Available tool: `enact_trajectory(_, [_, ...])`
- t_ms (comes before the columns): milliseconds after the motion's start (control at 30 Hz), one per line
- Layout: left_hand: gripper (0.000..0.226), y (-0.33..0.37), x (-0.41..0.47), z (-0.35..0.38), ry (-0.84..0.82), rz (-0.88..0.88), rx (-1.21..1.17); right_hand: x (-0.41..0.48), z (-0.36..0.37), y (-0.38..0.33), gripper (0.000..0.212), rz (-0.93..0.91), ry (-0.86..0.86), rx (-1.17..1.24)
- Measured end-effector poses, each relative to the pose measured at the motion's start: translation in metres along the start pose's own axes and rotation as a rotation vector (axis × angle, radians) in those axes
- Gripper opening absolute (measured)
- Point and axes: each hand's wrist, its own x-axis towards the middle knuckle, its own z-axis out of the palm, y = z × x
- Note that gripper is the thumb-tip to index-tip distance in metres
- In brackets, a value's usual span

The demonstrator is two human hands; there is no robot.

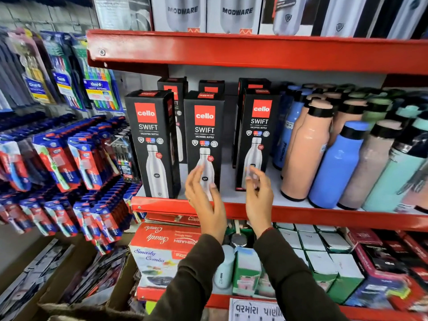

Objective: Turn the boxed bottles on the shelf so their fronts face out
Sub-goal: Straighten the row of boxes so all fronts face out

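Three black boxed bottles marked "cello SWIFT" stand upright in the front row of the red shelf (301,213), printed fronts facing out: a left box (151,140), a middle box (203,133) and a right box (257,135). More black boxes (172,89) stand behind them. My left hand (203,195) hovers in front of the middle box's lower part, fingers spread, holding nothing. In front of the right box's lower corner is my right hand (258,193), fingers apart and empty. Whether either hand touches a box is unclear.
Loose peach, blue and green bottles (333,163) crowd the shelf to the right. Boxed flasks (236,15) fill the shelf above. Toothbrush packs (76,158) hang at the left. Below are a red "Smarty Combo" carton (162,249) and small white boxes (324,256).
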Motion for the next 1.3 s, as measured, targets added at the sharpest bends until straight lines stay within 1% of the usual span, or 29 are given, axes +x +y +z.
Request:
enact_trajectory(67, [0.041, 0.008, -0.002, 0.016, -0.093, 0.050, -0.038, 0.014, -0.012, 0.005, 0.037, -0.008, 0.037, -0.006])
enact_trajectory(167, [0.045, 0.014, -0.001, 0.048, -0.279, 0.006, -0.093, 0.038, -0.024, 0.017, 0.049, 0.025, 0.029, -0.036])
enact_trajectory(233, [0.050, 0.009, 0.004, 0.072, -0.378, -0.096, -0.075, 0.055, -0.024, 0.025, 0.054, 0.067, 0.003, -0.062])
enact_trajectory(333, [0.052, -0.003, 0.019, 0.103, -0.418, -0.301, -0.003, 0.076, -0.023, 0.031, 0.055, 0.178, -0.061, -0.101])
enact_trajectory(433, [0.045, -0.009, 0.032, 0.115, -0.457, -0.481, 0.004, 0.087, -0.022, 0.037, 0.047, 0.249, -0.130, -0.113])
enact_trajectory(500, [0.039, -0.014, 0.036, 0.116, -0.464, -0.530, -0.009, 0.089, -0.022, 0.040, 0.040, 0.255, -0.145, -0.117])
enact_trajectory(600, [0.036, -0.022, 0.040, 0.116, -0.441, -0.514, 0.006, 0.088, -0.024, 0.042, 0.039, 0.238, -0.146, -0.120])
enact_trajectory(767, [0.036, -0.022, 0.037, 0.111, -0.447, -0.504, 0.018, 0.081, -0.030, 0.037, 0.043, 0.227, -0.142, -0.116])
enact_trajectory(900, [0.036, -0.015, 0.029, 0.103, -0.407, -0.481, 0.013, 0.074, -0.034, 0.035, 0.043, 0.206, -0.144, -0.140])
enact_trajectory(1133, [0.037, -0.004, 0.015, 0.088, -0.370, -0.441, 0.095, 0.051, -0.044, 0.028, 0.043, 0.178, -0.155, -0.109])
enact_trajectory(1300, [0.038, 0.000, 0.003, 0.076, -0.376, -0.415, 0.125, 0.038, -0.053, 0.025, 0.042, 0.148, -0.182, -0.119])
